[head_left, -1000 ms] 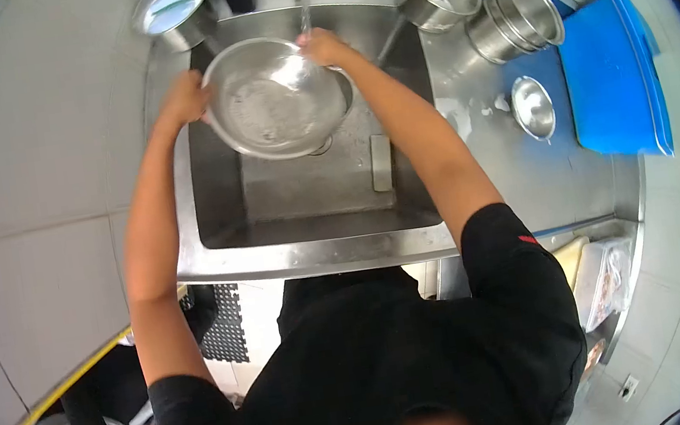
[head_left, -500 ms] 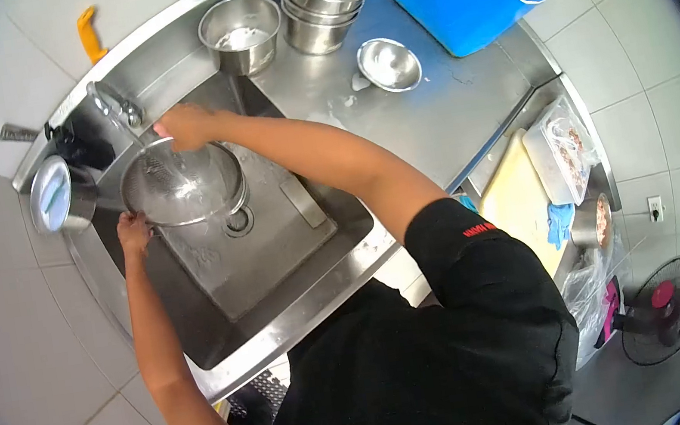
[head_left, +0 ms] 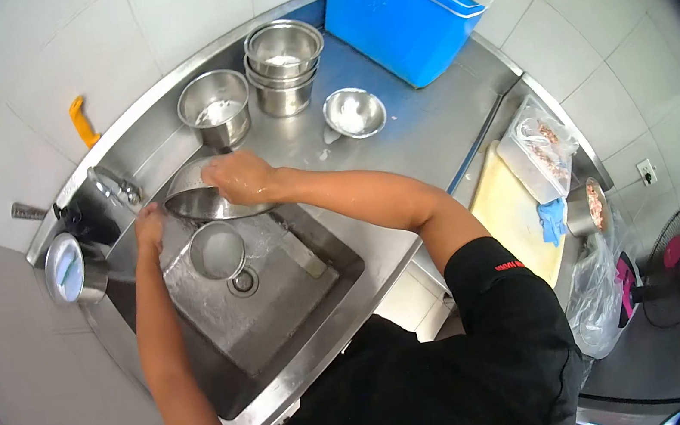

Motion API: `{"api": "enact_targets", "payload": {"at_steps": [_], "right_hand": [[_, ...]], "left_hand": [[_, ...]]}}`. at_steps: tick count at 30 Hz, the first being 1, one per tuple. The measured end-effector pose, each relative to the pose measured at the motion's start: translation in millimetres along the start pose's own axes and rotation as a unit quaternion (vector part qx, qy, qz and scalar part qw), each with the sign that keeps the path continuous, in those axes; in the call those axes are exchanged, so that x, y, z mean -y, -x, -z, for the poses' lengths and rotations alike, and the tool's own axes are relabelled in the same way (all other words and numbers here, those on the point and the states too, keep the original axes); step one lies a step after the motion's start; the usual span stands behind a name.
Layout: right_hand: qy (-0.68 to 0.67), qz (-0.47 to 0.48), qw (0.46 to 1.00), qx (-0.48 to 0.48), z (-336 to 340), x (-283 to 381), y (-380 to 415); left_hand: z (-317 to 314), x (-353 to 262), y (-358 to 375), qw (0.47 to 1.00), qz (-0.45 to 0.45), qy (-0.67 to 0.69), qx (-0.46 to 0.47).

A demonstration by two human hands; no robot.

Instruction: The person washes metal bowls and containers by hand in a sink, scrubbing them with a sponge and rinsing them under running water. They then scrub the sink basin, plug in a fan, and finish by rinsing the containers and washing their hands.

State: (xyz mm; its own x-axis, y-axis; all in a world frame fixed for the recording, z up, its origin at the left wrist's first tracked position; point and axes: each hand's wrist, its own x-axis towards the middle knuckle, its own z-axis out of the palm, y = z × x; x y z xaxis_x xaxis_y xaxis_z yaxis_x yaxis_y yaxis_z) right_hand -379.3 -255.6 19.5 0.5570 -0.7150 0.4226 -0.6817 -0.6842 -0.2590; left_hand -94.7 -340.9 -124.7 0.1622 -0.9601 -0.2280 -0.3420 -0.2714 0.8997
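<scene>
A wide steel bowl (head_left: 201, 204) is tipped over the back of the sink, its mouth turned toward me. My right hand (head_left: 241, 178) has its fingers closed on the bowl's upper rim. Just left of the bowl, below the faucet (head_left: 116, 187), is my left hand (head_left: 149, 228); motion smears its fingers. A smaller round steel pot (head_left: 218, 252) stands in the sink (head_left: 249, 338), beside the drain (head_left: 242, 282), greyish inside. Wet streaks show on the sink floor around it.
Steel pots (head_left: 214, 108), a stack of pots (head_left: 283, 68) and a small bowl (head_left: 355, 113) stand on the counter behind. A blue bin (head_left: 400, 21) is at the back. Right are a cutting board (head_left: 501, 212), blue cloth (head_left: 552, 222) and meat container (head_left: 536, 154). Another pot (head_left: 88, 278) sits left.
The wide bowl has moved back and right and tipped, uncovering the smaller pot in the sink. My right hand went with it; my left hand shifted up toward the faucet. The camera view has shifted.
</scene>
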Motion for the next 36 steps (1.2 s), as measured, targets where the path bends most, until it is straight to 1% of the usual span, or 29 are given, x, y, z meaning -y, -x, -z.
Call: {"api": "enact_targets", "payload": {"at_steps": [1,3,4,6,7,9,10,12,13,14,15,16,17,18,19,20,21,22,23,24,26,27,28,30,31,33,34,35,36], "right_hand": [[0.012,-0.002,1.0,-0.004,2,-4,3],[0.039,0.074,0.996,-0.038,15,-11,9],[0.056,0.074,0.995,-0.043,22,-14,15],[0.087,0.2,0.972,-0.087,40,-19,22],[0.096,0.201,0.97,-0.094,51,-26,24],[0.13,0.246,0.944,-0.177,72,-36,27],[0.093,0.241,0.936,-0.241,84,-50,24],[0.063,0.131,0.938,-0.316,122,-86,21],[0.009,0.037,0.935,-0.353,149,-100,23],[-0.016,-0.056,0.928,-0.369,189,-110,26],[-0.075,-0.119,0.9,-0.413,223,-124,28],[0.009,-0.114,0.879,-0.462,254,-153,31],[0.154,-0.18,0.835,-0.496,284,-187,33],[0.237,-0.187,0.814,-0.497,316,-216,38],[0.329,-0.196,0.809,-0.446,351,-243,56],[0.439,-0.201,0.791,-0.374,384,-272,73],[0.539,-0.192,0.766,-0.292,419,-306,92],[0.61,-0.183,0.74,-0.215,447,-336,105],[0.597,-0.113,0.758,-0.237,489,-413,113],[0.555,-0.183,0.783,-0.212,516,-447,116],[0.428,-0.371,0.8,-0.197,552,-492,122],[0.377,-0.414,0.805,-0.196,561,-514,126],[0.375,-0.443,0.797,-0.169,560,-498,127],[0.364,-0.44,0.807,-0.147,532,-447,127],[0.325,-0.437,0.823,-0.16,526,-438,124],[0.17,-0.423,0.859,-0.231,506,-437,120],[0.017,-0.398,0.867,-0.301,501,-445,123],[-0.134,-0.359,0.849,-0.365,500,-451,128],[-0.281,-0.307,0.808,-0.417,500,-456,131]], "left_hand": [[0,-2,1,0.999,0.039,0.012,-0.013],[7,14,-11,0.998,0.038,-0.046,0.024],[11,18,-13,0.997,0.044,-0.053,0.041],[10,9,2,0.994,0.084,-0.027,0.066],[9,0,14,0.992,0.106,-0.013,0.074],[4,-22,39,0.988,0.136,0.009,0.075],[2,-28,49,0.987,0.143,0.016,0.073],[2,8,36,0.991,0.119,0.031,0.045],[0,19,32,0.994,0.095,0.045,0.022],[0,14,40,0.994,0.097,0.045,0.018],[0,6,49,0.989,0.136,0.049,0.021],[-3,-1,56,0.983,0.175,0.055,0.024],[-5,15,43,0.986,0.157,0.062,0.01],[3,53,25,0.986,0.149,0.068,-0.014],[11,77,2,0.989,0.102,0.079,0.066],[-5,45,34,0.988,0.117,0.101,-0.023],[7,92,2,0.995,-0.012,-0.097,-0.001],[7,81,15,0.997,0.013,-0.082,0.0],[-3,51,40,0.998,0.065,-0.018,-0.015],[-11,19,64,0.992,0.115,0.047,-0.03],[-18,-17,81,0.984,0.143,0.1,-0.039],[-23,-33,85,0.981,0.147,0.116,-0.044],[-26,-32,80,0.979,0.153,0.126,-0.054],[-27,-25,73,0.972,0.162,0.153,-0.073],[-27,-23,75,0.971,0.169,0.151,-0.076],[-29,-24,72,0.965,0.172,0.179,-0.082],[-29,-20,70,0.965,0.173,0.18,-0.077],[-27,-15,68,0.966,0.176,0.171,-0.076],[-27,-10,65,0.967,0.18,0.163,-0.075]]}}
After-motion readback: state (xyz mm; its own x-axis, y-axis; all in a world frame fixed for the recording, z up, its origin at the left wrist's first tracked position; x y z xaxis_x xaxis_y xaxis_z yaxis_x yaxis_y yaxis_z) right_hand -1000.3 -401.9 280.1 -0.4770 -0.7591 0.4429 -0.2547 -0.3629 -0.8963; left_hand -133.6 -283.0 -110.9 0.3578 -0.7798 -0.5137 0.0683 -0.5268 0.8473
